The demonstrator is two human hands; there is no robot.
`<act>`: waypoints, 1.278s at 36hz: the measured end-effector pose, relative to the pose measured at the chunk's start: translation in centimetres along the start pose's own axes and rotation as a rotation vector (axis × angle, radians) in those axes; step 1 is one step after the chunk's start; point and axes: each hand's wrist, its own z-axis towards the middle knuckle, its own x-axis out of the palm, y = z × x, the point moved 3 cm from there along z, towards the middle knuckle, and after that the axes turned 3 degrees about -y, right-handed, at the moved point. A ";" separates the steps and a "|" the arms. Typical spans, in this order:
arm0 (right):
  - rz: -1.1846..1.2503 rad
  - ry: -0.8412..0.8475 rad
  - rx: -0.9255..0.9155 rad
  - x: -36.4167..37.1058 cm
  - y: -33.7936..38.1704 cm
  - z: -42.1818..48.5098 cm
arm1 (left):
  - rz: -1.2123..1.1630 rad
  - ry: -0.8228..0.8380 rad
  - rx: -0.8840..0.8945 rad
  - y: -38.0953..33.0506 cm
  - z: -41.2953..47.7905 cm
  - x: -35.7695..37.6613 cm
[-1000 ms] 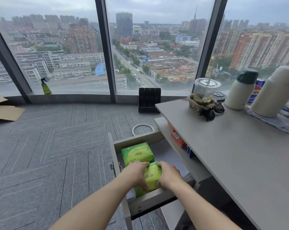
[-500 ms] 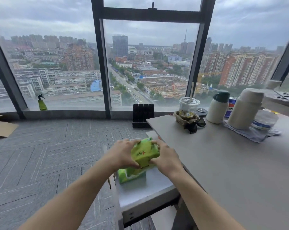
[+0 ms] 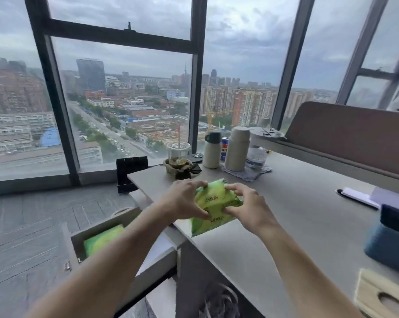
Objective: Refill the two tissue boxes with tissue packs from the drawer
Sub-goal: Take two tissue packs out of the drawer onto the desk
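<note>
Fingers of both hands clasp crinkly green tissue pack (soft plastic).

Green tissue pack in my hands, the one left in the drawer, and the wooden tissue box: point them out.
held green tissue pack (image 3: pixel 213 200), head view, top face.
drawer tissue pack (image 3: pixel 102 241), head view, visible top.
wooden tissue box (image 3: pixel 377 294), head view, lid.
</note>
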 end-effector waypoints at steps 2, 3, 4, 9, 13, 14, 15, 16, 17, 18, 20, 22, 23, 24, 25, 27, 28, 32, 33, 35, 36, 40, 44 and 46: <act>0.003 -0.029 0.058 -1.9 -2.4 -0.7 | -0.019 0.039 0.041 -2.5 0.9 1.7; 0.006 -0.041 0.085 -2.7 -3.5 -1.0 | -0.031 0.061 0.056 -3.6 1.2 2.6; 0.009 -0.052 0.111 -3.4 -4.5 -1.4 | -0.041 0.080 0.072 -4.8 1.5 3.4; 0.001 -0.099 0.219 -6.1 -9.0 -3.0 | -0.056 0.124 0.136 -9.1 2.6 6.9; 0.013 -0.118 0.279 -7.0 -11.6 -3.7 | -0.096 0.126 0.138 -10.4 3.3 9.0; 0.012 -0.122 0.285 -7.2 -11.9 -3.7 | -0.095 0.119 0.142 -10.6 3.4 9.3; 0.007 -0.123 0.289 -7.3 -12.2 -3.7 | -0.092 0.112 0.147 -10.7 3.4 9.5; 0.003 -0.122 0.288 -7.3 -12.3 -3.6 | -0.092 0.109 0.151 -10.7 3.5 9.6; -0.003 -0.120 0.286 -7.3 -12.4 -3.6 | -0.091 0.112 0.157 -10.6 3.5 9.7; -0.011 -0.119 0.280 -7.3 -12.3 -3.5 | -0.092 0.118 0.162 -10.5 3.5 9.7; -0.033 -0.123 0.266 -7.2 -12.0 -3.3 | -0.105 0.121 0.168 -10.0 3.6 9.3; -0.053 -0.141 0.233 -7.0 -11.4 -3.0 | -0.147 0.085 0.157 -9.2 3.4 8.3; -0.064 -0.152 0.210 -6.9 -11.0 -2.8 | -0.180 0.051 0.149 -8.6 3.3 7.7; -0.073 -0.163 0.183 -6.8 -10.4 -2.6 | -0.221 0.013 0.137 -8.0 3.1 7.1; -0.080 -0.173 0.155 -6.6 -9.7 -2.4 | -0.267 -0.027 0.122 -7.2 2.8 6.4; -0.085 -0.186 0.089 -6.1 -8.0 -2.0 | -0.338 -0.108 0.091 -5.4 2.1 5.1; -0.085 -0.188 0.050 -5.6 -7.0 -1.8 | -0.356 -0.144 0.074 -4.4 1.6 4.5; -0.057 -0.167 -0.110 -2.5 -2.9 -1.2 | -0.413 -0.251 -0.013 0.3 -1.2 2.5; -0.040 -0.153 -0.147 -1.5 -1.8 -1.1 | -0.412 -0.275 -0.039 1.6 -2.1 2.2; -0.001 -0.127 -0.213 0.9 0.1 -0.9 | -0.393 -0.313 -0.098 4.2 -3.9 1.8; 0.024 -0.109 -0.238 2.2 1.0 -0.8 | -0.390 -0.332 -0.133 5.4 -4.9 1.7; 0.126 -0.003 -0.311 8.1 3.9 -0.5 | -0.388 -0.399 -0.293 10.2 -8.8 2.2; 0.201 0.126 -0.338 14.2 5.8 -0.3 | -0.459 -0.425 -0.483 15.1 -11.4 3.7; 0.229 0.178 -0.349 17.0 6.4 -0.2 | -0.467 -0.444 -0.551 16.9 -12.2 4.1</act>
